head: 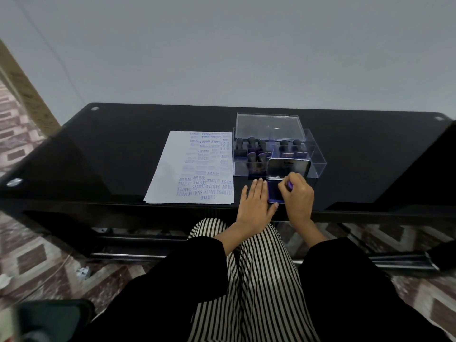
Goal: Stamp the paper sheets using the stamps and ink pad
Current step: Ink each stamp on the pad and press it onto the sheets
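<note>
Stamp gripped over ink pad by right hand; left hand lies flat beside, fingers straight.

On black glass desk: white paper sheet at left; just right of it, clear plastic box w/ dark-handled stamps inside, its lid standing behind. Open purple ink pad in front of box, left hand flat at its left edge, right hand w/ small purple stamp over it.

I can see only a purple sliver of the stamp under the right hand, which also covers part of the ink pad, and the far print on the paper and the dim stamps in the box are too blurred to read.
</note>
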Tool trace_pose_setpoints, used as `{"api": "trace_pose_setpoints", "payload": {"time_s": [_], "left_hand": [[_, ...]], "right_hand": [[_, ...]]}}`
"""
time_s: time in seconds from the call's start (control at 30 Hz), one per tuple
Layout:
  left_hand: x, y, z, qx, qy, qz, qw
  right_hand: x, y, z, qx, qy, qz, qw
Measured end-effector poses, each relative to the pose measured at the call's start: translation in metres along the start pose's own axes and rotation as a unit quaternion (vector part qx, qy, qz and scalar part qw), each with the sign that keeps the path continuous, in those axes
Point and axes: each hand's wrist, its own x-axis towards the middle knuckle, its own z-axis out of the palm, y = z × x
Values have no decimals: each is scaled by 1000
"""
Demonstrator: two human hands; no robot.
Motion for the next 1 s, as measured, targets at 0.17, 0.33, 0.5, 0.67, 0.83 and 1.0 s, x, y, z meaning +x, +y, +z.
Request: {"api": "trace_pose_setpoints", "payload": {"time_s": [0.17,0.33,0.5,0.67,0.83,1.0], "left_hand": [[1,-12,-12,-21,-6,47,999],[-9,-41,-35,-141,72,100,982],[-16,-81,-58,-193,163,68,965],[-19,-115,-63,-169,175,-9,970],[-17,-126,-51,-62,114,-57,990],[-17,-126,-40,14,68,-68,995]], "right_hand": [[-3,-4,-5,-8,-17,0,1000],[1,-13,-14,30,-23,27,999],[5,-56,-3,122,-47,50,990],[9,-101,23,183,-134,64,972],[7,-116,38,175,-193,73,963],[5,-117,46,133,-237,73,960]]}}
